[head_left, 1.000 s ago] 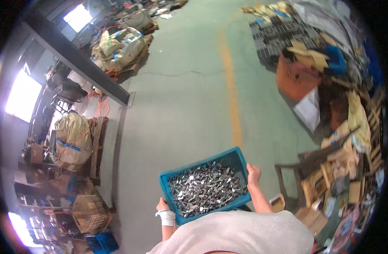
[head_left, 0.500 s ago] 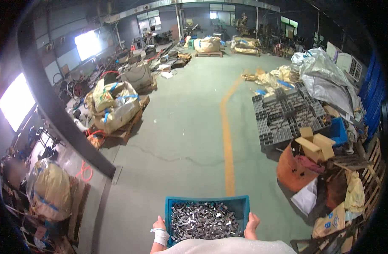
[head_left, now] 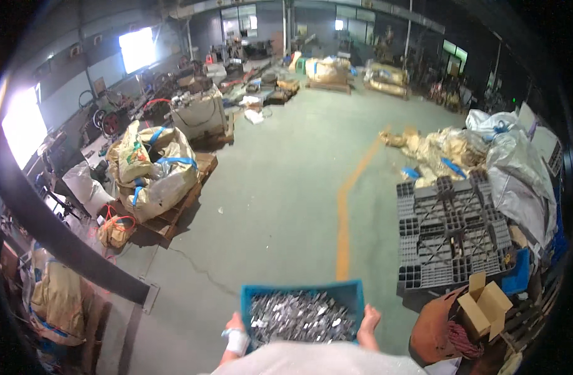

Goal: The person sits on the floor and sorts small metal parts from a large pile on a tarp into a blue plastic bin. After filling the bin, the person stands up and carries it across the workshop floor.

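A blue plastic bin point(head_left: 302, 289) is held level in front of my body at the lower middle. Many small silvery metal parts point(head_left: 302, 315) fill it, blurred by motion. My left hand point(head_left: 235, 326), with a white wrap at the wrist, is closed on the bin's left side. On the opposite side, my right hand point(head_left: 369, 322) grips the bin with curled fingers. Pale clothing hides the bin's near edge.
A steel column point(head_left: 68, 244) stands at left, near a large bulk bag point(head_left: 168, 197) on a wooden pallet. Black plastic pallets point(head_left: 455, 231) lie at right, with a rusty drum point(head_left: 433, 328) and cardboard box point(head_left: 483, 306) nearer. A yellow line point(head_left: 343, 231) runs along the floor.
I have moved forward across the floor with the bin; the column, bulk bag and black pallets now appear nearer. Both hands keep their hold on the bin.
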### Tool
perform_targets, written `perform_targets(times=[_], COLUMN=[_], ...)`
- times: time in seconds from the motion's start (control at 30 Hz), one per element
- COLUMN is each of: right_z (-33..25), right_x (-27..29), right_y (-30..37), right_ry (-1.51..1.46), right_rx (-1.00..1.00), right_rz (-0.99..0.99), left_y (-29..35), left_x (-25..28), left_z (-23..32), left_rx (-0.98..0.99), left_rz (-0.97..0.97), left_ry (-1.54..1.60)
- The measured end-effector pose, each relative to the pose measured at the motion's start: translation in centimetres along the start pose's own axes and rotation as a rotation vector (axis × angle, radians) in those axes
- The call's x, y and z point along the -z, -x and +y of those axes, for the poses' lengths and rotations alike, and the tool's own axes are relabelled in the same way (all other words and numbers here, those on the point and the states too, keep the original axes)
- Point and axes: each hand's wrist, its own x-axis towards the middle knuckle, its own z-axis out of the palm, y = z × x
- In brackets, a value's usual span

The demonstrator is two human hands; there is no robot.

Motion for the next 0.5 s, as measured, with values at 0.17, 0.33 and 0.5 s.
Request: perform_targets(times=[0.17,0.33,0.5], right_z=[-4.0,-10.7,-11.9], right_x=[-8.8,-18.4,-31.8], right_y=[-13.0,-22.9,-40.7], right_ry=[-0.164,-0.508,-0.34], right_rx=[-0.029,-0.237,-0.096], right_rz=[0.244,0.217,0.227], left_y=[-11.8,-19.7,-31.9], left_x=[-8.9,-16.6,-26.4], left_z=[18.2,34.7,44.7], left_rx=[-0.069,-0.166,-0.129], left_rz=[-0.178,-0.232,-0.14], left_ry=[0.146,0.205,0.238])
